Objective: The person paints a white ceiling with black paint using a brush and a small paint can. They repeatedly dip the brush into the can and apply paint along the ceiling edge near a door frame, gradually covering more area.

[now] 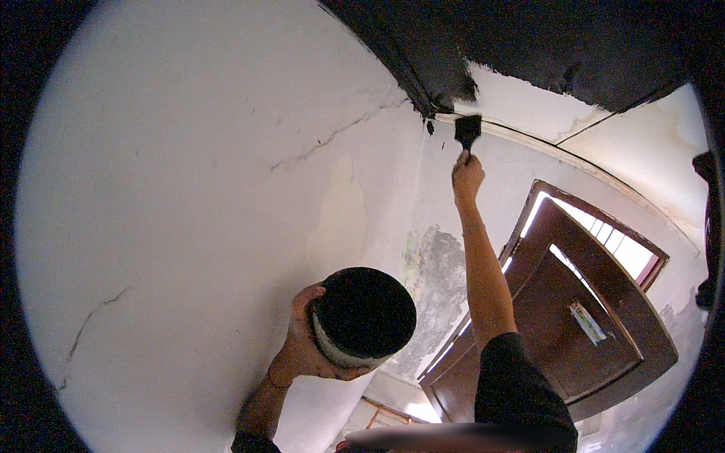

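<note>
My right hand (pixel 467 178), arm stretched up, is closed round the handle of a paintbrush (pixel 468 130). The brush's wide dark head points up at the edge where the wall meets the ceiling; whether its tip touches cannot be told. Much of the ceiling (pixel 529 38) is coated black, with a ragged border against a bare white strip (pixel 521 97). Lower down, my left hand (pixel 302 340) grips a round paint bucket (pixel 364 313) from its side and underneath. The bucket's top looks solid black, and its pale side shows below the rim.
A cracked white wall (pixel 189 189) fills the left side. Grey stained plaster (pixel 442 272) marks the corner wall. On the right, a brown wooden door (pixel 559 302) stands ajar below a barred window opening (pixel 612 241). Black drips (pixel 430 127) mark the corner.
</note>
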`<action>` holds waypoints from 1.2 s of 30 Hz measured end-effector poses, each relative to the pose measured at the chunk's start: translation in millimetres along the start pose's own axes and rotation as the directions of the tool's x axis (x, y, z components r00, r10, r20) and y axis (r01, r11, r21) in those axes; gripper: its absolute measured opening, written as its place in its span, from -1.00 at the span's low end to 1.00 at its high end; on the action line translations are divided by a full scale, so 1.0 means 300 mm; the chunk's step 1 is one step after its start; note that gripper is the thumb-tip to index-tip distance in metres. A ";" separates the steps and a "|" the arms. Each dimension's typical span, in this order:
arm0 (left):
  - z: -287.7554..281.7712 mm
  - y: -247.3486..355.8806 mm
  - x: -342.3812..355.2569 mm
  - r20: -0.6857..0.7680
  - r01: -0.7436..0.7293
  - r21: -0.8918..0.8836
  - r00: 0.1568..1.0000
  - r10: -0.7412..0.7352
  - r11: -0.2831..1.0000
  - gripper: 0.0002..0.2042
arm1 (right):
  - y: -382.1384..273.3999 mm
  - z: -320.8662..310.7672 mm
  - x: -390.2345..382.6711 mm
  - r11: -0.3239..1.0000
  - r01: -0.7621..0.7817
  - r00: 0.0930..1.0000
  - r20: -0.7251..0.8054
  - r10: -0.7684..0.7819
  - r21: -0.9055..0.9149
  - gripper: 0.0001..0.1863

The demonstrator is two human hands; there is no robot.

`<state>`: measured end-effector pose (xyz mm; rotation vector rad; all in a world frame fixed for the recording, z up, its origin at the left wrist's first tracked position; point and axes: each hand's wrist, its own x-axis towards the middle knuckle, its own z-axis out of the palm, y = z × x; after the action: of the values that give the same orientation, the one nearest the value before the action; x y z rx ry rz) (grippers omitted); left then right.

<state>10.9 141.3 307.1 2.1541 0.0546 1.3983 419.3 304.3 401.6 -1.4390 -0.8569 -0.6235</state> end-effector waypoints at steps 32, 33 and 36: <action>0.093 -0.244 -0.071 -0.035 -0.085 0.229 0.995 0.095 0.970 0.10 | -0.508 -0.571 -0.474 0.643 0.597 0.087 0.758 -0.647 0.481 -0.80; 0.090 -0.240 -0.073 -0.007 -0.041 0.225 0.999 0.044 0.974 0.10 | -0.505 -0.559 -0.476 0.673 0.557 0.121 0.754 -0.646 0.487 -0.79; 0.092 -0.234 -0.064 -0.015 -0.014 0.203 1.000 0.018 0.979 0.11 | -0.505 -0.550 -0.446 0.715 0.515 0.184 0.754 -0.631 0.473 -0.70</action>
<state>44.2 182.2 249.7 2.3121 0.1944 1.4751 240.9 114.2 392.7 -1.2379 -2.3803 -0.2662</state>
